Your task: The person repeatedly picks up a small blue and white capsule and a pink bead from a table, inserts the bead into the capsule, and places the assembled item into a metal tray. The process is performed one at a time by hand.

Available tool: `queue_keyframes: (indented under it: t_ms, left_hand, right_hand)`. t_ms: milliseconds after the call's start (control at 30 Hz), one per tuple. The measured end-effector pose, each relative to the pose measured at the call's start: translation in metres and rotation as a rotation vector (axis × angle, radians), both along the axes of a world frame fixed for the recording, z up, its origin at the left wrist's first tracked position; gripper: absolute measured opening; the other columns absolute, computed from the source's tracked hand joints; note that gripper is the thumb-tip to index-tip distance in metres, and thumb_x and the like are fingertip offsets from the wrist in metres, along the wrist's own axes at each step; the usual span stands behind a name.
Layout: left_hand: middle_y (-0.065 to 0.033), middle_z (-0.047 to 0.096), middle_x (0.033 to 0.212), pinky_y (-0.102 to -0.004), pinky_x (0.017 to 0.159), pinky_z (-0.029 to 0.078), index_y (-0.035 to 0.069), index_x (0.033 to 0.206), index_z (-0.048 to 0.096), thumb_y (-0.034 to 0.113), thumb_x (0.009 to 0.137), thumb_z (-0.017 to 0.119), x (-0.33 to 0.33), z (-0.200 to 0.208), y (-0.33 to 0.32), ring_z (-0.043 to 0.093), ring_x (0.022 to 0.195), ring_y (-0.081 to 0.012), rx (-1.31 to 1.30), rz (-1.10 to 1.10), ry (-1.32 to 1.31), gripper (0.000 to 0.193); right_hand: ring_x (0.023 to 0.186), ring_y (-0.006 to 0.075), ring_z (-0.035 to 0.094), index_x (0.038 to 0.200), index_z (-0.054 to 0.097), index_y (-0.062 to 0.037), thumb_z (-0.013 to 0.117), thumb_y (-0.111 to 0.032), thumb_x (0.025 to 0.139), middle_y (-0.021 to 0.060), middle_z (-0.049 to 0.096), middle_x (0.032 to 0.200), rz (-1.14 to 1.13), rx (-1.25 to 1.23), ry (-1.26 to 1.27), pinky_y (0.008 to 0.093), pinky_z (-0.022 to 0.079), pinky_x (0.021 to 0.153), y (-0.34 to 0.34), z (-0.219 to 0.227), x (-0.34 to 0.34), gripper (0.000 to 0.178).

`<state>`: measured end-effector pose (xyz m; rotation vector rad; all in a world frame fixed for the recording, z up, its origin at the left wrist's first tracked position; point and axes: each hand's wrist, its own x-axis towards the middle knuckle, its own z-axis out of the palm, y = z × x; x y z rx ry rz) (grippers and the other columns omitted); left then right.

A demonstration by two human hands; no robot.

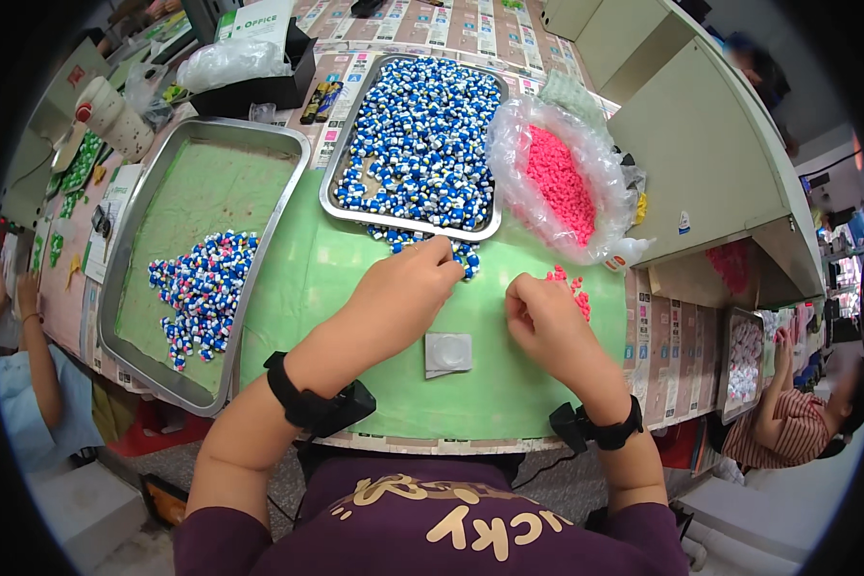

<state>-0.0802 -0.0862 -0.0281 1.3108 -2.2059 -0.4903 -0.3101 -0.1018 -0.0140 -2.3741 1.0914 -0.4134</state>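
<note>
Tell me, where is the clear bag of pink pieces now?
The clear bag of pink pieces lies far right on the table, beside the metal tray of blue and white pieces, beyond the right hand.

- What the left hand [408, 288] pinches is hidden by its own fingers.
- The inside of the curled right hand [544, 322] cannot be seen.
- Some blue pieces [466, 257] are covered by the left fingertips.
- The small clear packet [448, 352] is too blurred to tell what is in it.
- The far trays [744, 360] are partly hidden by the shelf [701, 144].
</note>
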Motion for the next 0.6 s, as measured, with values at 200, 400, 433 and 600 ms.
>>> queue_keyframes:
  t_ms: [200, 400, 433, 600]
  left_hand:
    - [-0.0119, 0.053, 0.09, -0.0427, 0.07, 0.049, 0.0, 0.089, 0.056, 0.003, 0.079, 0.068, -0.005, -0.009, -0.002, 0.06, 0.082, -0.0306, 0.014, 0.022, -0.081, 0.016]
    - [-0.0136, 0.053, 0.088, -0.0422, 0.069, 0.049, 0.0, 0.09, 0.052, 0.002, 0.078, 0.068, 0.005, -0.004, 0.006, 0.059, 0.08, -0.0322, 0.069, 0.01, -0.011, 0.02]
    - [-0.013, 0.054, 0.089, -0.0405, 0.068, 0.049, 0.0, 0.092, 0.054, 0.001, 0.079, 0.068, 0.008, -0.002, 0.007, 0.06, 0.079, -0.0307, 0.102, 0.009, 0.004, 0.019]
    - [-0.007, 0.058, 0.094, -0.0295, 0.067, 0.052, 0.0, 0.104, 0.062, 0.002, 0.086, 0.067, 0.009, 0.035, 0.025, 0.062, 0.08, -0.0174, 0.387, 0.054, 0.566, 0.019]
  right_hand:
    - [0.076, 0.0336, 0.056, 0.089, 0.047, -0.0049, 0.058, 0.006, 0.077, 0.0124, 0.055, 0.079, 0.042, 0.015, -0.1, 0.0424, 0.041, 0.07, 0.002, -0.011, -0.003, 0.02]
    - [0.079, 0.0329, 0.055, 0.089, 0.047, -0.0042, 0.057, 0.007, 0.078, 0.013, 0.054, 0.082, 0.067, -0.019, -0.063, 0.0415, 0.041, 0.071, 0.0, -0.008, -0.006, 0.019]
    - [0.08, 0.0324, 0.055, 0.089, 0.047, -0.0043, 0.056, 0.008, 0.078, 0.0127, 0.054, 0.082, 0.077, -0.035, -0.052, 0.0412, 0.041, 0.071, 0.0, -0.007, -0.007, 0.019]
    - [0.085, 0.0271, 0.053, 0.088, 0.046, -0.0064, 0.056, 0.011, 0.079, 0.009, 0.055, 0.087, 0.109, 0.086, -0.377, 0.037, 0.041, 0.076, 0.009, 0.024, 0.008, 0.022]
